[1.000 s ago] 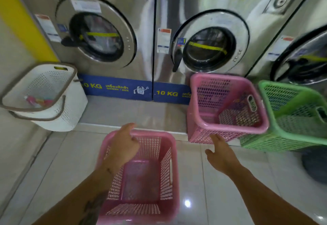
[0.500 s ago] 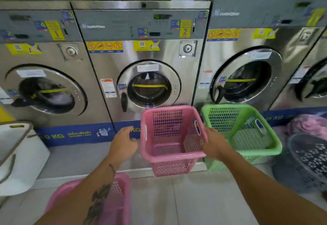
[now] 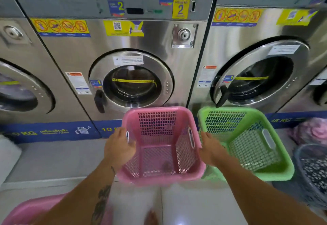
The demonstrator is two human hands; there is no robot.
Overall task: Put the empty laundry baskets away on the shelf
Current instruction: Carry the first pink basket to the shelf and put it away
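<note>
An empty pink mesh laundry basket (image 3: 159, 177) stands tilted toward me in front of the middle washing machine. My left hand (image 3: 118, 147) is on its left rim by the handle slot, fingers curled over the edge. My right hand (image 3: 211, 149) presses against its right side, between it and a green mesh basket (image 3: 247, 145), which also looks empty. A second pink basket (image 3: 26, 210) lies on the floor at the lower left, partly hidden by my left forearm.
Three steel front-loading washers (image 3: 132, 86) line the wall on a raised grey step (image 3: 53, 159). A dark mesh basket (image 3: 313, 171) stands at the right edge with pink fabric (image 3: 311, 131) behind it. A white basket's corner (image 3: 7, 155) shows at left. No shelf is in view.
I have stepped closer to the machines. My left hand moved right onto the pink basket's left rim, and my right hand stays against its right side.
</note>
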